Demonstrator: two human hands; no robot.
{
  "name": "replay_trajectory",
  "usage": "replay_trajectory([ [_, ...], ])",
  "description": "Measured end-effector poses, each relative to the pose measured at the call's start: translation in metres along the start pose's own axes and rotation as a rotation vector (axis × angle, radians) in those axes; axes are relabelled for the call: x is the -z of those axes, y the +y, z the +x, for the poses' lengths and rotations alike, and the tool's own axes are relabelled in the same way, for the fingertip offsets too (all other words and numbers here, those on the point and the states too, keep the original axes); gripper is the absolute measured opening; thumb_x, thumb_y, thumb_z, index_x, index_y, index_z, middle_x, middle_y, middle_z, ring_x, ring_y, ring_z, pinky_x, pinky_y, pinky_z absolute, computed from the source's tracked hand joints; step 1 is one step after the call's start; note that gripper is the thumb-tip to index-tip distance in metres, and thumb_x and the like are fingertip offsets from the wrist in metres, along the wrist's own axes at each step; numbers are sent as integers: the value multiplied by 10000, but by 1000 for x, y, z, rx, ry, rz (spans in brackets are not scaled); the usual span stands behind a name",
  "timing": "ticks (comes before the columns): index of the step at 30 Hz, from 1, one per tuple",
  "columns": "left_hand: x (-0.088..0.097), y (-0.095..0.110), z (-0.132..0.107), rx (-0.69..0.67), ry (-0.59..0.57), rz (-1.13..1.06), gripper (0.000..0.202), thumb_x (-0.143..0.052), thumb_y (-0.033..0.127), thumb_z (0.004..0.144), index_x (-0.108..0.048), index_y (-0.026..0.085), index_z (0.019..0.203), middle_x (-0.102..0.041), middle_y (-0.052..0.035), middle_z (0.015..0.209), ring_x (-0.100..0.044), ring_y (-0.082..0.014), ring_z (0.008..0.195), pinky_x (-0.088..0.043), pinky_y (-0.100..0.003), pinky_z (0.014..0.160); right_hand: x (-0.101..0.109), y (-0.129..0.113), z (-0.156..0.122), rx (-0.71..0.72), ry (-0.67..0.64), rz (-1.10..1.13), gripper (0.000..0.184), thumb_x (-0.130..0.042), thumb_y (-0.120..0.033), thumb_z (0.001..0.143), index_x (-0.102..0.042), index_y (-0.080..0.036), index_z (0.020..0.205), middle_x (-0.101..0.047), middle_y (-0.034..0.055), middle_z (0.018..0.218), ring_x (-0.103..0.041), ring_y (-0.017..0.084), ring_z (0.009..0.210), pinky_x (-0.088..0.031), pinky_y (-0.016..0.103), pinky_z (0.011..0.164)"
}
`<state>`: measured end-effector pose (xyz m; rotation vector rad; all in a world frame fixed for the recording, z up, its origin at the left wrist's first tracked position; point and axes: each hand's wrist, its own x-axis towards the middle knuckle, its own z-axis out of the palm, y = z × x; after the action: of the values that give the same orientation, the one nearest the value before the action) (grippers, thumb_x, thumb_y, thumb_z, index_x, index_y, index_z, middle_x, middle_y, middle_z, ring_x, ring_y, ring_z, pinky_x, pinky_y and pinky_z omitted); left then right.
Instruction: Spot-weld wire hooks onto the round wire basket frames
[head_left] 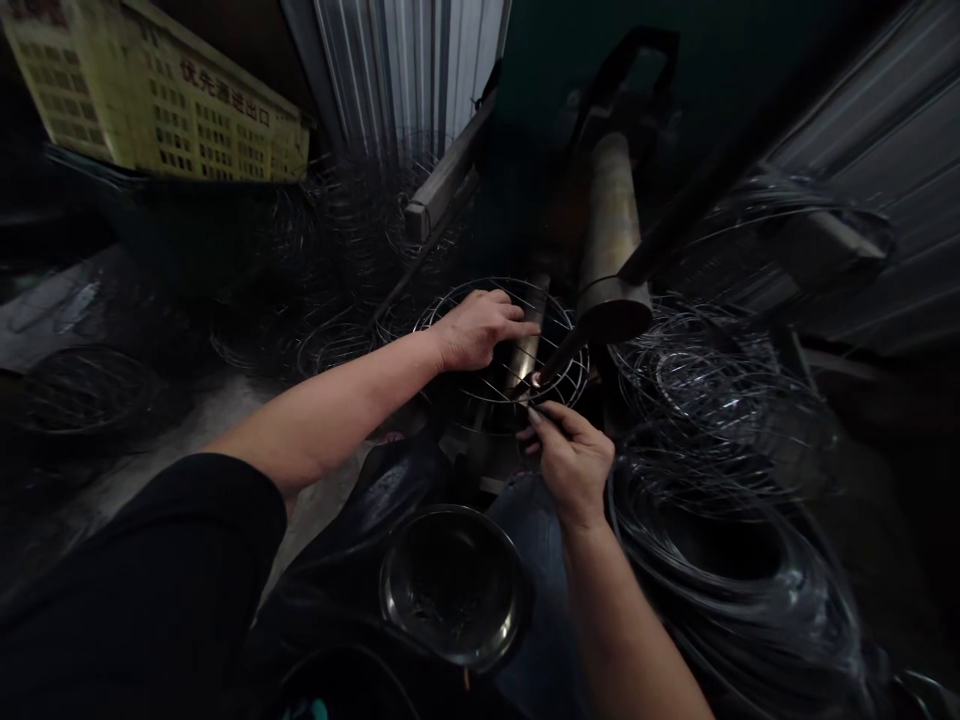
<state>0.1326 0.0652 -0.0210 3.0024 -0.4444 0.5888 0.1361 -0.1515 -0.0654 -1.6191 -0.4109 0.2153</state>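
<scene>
A round wire frame [581, 375] with crossing wires lies around the metal tips of a machine. My left hand [480, 330] rests on its left side, fingers curled over the wires and the index finger stretched towards the middle. At the near rim, my right hand [571, 455] pinches something small between thumb and fingers, too dark to make out. Just beyond that pinch, a slanting rod [559, 360] comes down to the rim. Behind the wires stands a brass-coloured post [526, 350]. A thick metal cylinder [615, 225] hangs above, to the right.
A shiny metal bowl [454, 590] sits by my lap. Coiled wire [757, 590] and tangled wire rings [720, 390] are piled on the right. At upper left, a yellow crate [172, 100] rests on a dark bin [172, 235]. A square bar [450, 170] juts out behind.
</scene>
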Motion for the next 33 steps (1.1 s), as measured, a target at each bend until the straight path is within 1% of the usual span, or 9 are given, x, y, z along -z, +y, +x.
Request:
replay_trajectory([
  [6,-5,-5,2,-19,10,-72,547,-518,52,712,-633,196,1227,-678,-92,979,-542,-219,889,-413,-353,765,2,4,-1,40,36,31,251,-734,-381,708,-708,-147,792,-668,19,653,-623,140,477,-499,242,414],
  [10,-7,-7,4,-24,-18,-107,571,-514,44,696,-631,194,1235,-678,-89,986,-544,-221,900,-427,-360,783,4,5,1,53,3,24,218,-739,-361,718,-710,-156,787,-657,8,635,-614,134,465,-495,241,417],
  [15,-2,-2,5,-11,-34,-145,588,-499,25,688,-629,187,1238,-679,-81,989,-543,-219,915,-438,-349,804,8,-1,-4,86,3,0,161,-726,-318,742,-714,-165,788,-644,-5,601,-606,131,452,-484,241,426],
  [18,0,-1,8,-14,-23,-178,573,-494,13,682,-649,194,1203,-682,-66,1010,-544,-210,934,-434,-330,826,10,-7,-5,109,21,-9,150,-730,-309,736,-715,-168,783,-643,-7,600,-603,129,451,-484,241,429],
  [21,-2,-6,10,-28,-22,-197,575,-510,8,653,-665,205,1171,-684,-66,1033,-551,-207,943,-435,-336,843,9,-9,0,104,20,6,150,-731,-311,728,-714,-169,773,-650,-4,623,-605,127,454,-475,235,417],
  [24,-6,-12,12,-37,-29,-195,611,-506,-2,627,-661,209,1179,-683,-71,1068,-560,-204,950,-443,-348,851,8,-5,6,102,-1,16,136,-723,-297,732,-715,-169,776,-648,-7,618,-602,123,456,-465,226,415],
  [29,-10,-18,13,-33,-24,-179,620,-520,9,617,-663,243,1174,-692,-56,1044,-578,-203,968,-452,-362,864,10,-2,13,95,-28,-8,147,-705,-296,745,-722,-165,809,-633,-13,566,-588,121,441,-451,223,419],
  [33,-12,-20,14,-20,-37,-166,600,-543,19,608,-675,259,1142,-692,-45,1039,-585,-207,967,-453,-353,864,10,-4,16,73,-38,-18,156,-705,-312,733,-719,-165,782,-630,-10,554,-598,134,442,-449,229,420],
])
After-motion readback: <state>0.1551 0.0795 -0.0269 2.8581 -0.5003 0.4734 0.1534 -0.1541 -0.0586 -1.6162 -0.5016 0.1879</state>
